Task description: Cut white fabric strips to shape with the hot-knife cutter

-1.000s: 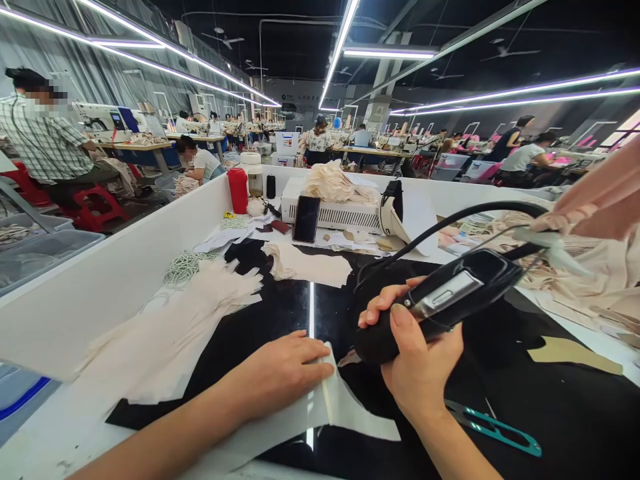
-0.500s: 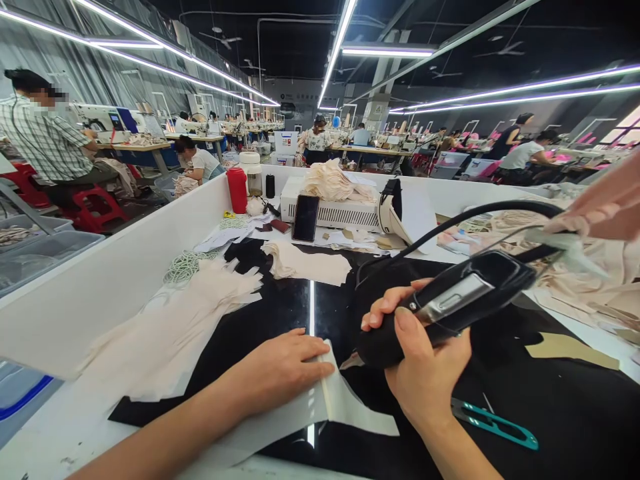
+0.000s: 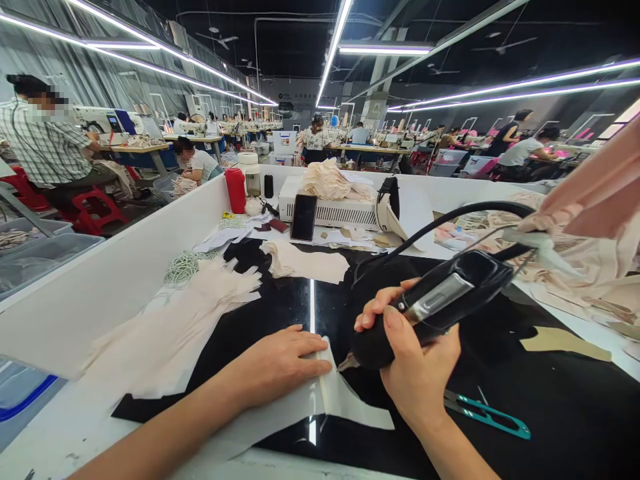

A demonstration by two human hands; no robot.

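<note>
My left hand [image 3: 280, 363] lies flat with fingers stretched out, pressing a thin whitish fabric piece [image 3: 357, 405] onto the shiny black work surface [image 3: 300, 303]. A narrow raised strip runs along the fabric beside my fingertips. My right hand [image 3: 417, 363] is wrapped round a black corded hand tool [image 3: 440, 300] with a metal plate on its body. The tool tilts down to the left, and its small pointed tip is at the fabric's edge, close to my left fingers. Whether the tip touches the fabric, I cannot tell. Teal thread snips [image 3: 493, 415] lie right of my right wrist.
Pale fabric pieces [image 3: 170, 327] are piled at left, with a smaller stack [image 3: 305, 262] ahead. A phone [image 3: 304, 217] leans on a white vented box [image 3: 330, 210]. The tool's cable [image 3: 425, 227] arches at right near hanging pink cloth [image 3: 590, 187]. White walls [image 3: 125, 267] border the table.
The tool and my right hand have shifted slightly left. My left hand stays pressed on the fabric. The whole view has moved a little.
</note>
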